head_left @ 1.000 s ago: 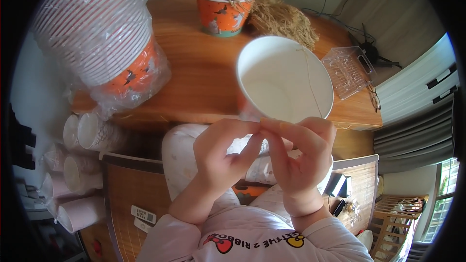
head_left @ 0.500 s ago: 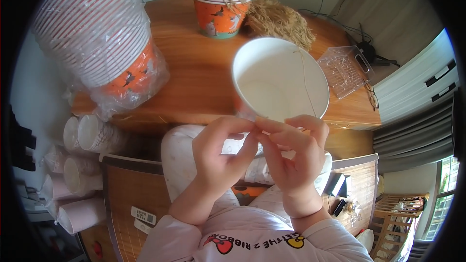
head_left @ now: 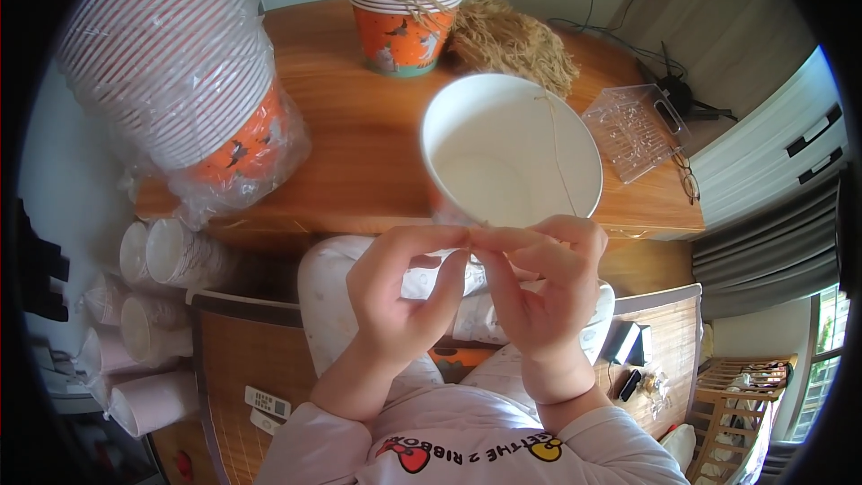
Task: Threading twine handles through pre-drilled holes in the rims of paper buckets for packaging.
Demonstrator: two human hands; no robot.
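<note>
A white-lined paper bucket (head_left: 467,148) stands tilted at the desk's front edge, its open mouth facing me. Down its inside runs a thin tan cord (head_left: 558,157) from the far rim to the fingers of my right hand (head_left: 549,283). My left hand (head_left: 400,278) meets the right at the near rim, thumbs and forefingers pinched tip to tip. The cord passes out of sight behind the right fingers, and what lies between the left fingertips is too small to make out. Both hands are closed.
Behind the bucket are a stack of orange-patterned buckets (head_left: 400,36) and a bundle of tan cords (head_left: 516,40). A plastic-wrapped bucket stack (head_left: 171,81) is at left. Right are a clear tray (head_left: 633,130) and eyeglasses (head_left: 687,175). More buckets (head_left: 175,251) lie lower left.
The bucket has shifted slightly left in the picture, along with the things on the desk. Both hands keep their pinch at the near rim, with only slight finger movement.
</note>
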